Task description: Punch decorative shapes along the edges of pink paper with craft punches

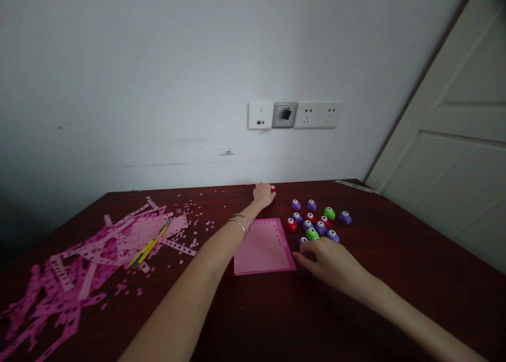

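Note:
My left hand [263, 194] reaches far across the dark red table [395, 267], fingers closed on a small red craft punch [272, 189] near the wall; two bangles [240, 222] circle its wrist. My right hand [326, 259] rests on the table by the corner of a stack of pink paper [263, 246], fingers curled at a purple punch [302, 241] on the near edge of a cluster of purple, red and green punches [318, 222]. Whether it grips that punch is unclear.
A heap of punched pink paper strips [79, 267] and scattered confetti covers the table's left side, with a yellow utility knife [150, 244] lying on it. Wall sockets [294, 114] sit above the table's far edge. A white door [454, 156] stands at right.

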`<control>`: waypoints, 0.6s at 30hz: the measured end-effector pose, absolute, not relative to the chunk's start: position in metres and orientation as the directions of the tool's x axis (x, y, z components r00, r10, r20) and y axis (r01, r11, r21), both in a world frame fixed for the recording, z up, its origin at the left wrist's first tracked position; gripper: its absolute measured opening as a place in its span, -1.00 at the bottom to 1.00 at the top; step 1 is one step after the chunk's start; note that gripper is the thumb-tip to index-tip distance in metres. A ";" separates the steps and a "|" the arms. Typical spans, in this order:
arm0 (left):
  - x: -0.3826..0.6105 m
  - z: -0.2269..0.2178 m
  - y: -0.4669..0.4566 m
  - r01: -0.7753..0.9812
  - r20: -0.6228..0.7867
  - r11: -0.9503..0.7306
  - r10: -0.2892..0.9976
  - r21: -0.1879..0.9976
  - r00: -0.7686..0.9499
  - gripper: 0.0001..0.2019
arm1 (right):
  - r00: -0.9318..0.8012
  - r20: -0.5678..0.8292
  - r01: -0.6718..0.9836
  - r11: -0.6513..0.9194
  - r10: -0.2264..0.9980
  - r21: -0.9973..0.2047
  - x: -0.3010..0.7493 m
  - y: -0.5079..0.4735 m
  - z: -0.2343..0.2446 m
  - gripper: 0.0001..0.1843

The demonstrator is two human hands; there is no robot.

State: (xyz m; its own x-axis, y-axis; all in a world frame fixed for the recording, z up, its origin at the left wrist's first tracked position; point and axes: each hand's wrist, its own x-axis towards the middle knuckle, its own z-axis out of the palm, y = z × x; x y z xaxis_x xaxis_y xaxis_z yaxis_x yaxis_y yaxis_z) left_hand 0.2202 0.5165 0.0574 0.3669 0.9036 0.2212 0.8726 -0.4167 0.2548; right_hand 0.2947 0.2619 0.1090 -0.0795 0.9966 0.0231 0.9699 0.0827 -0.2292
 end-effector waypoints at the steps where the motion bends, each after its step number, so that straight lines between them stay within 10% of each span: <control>1: 0.215 0.060 0.517 0.867 0.230 -0.422 0.901 0.263 0.368 -0.68 | -0.077 0.031 0.971 0.082 0.997 -0.226 0.295 0.262 0.110 -0.69; 18: 0.087 0.118 0.426 0.408 0.331 -0.624 0.738 0.666 0.588 -0.77 | -0.099 0.159 0.921 0.151 0.982 -0.360 0.312 0.270 0.142 -0.59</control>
State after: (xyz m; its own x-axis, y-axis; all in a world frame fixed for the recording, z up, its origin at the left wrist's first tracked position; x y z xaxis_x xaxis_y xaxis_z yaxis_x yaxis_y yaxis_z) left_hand 0.0868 0.4261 0.1179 0.5878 0.7381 0.3312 0.4082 -0.6240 0.6663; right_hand 0.3124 0.2696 0.1422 -0.0989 0.9823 0.1593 0.9207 0.1511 -0.3597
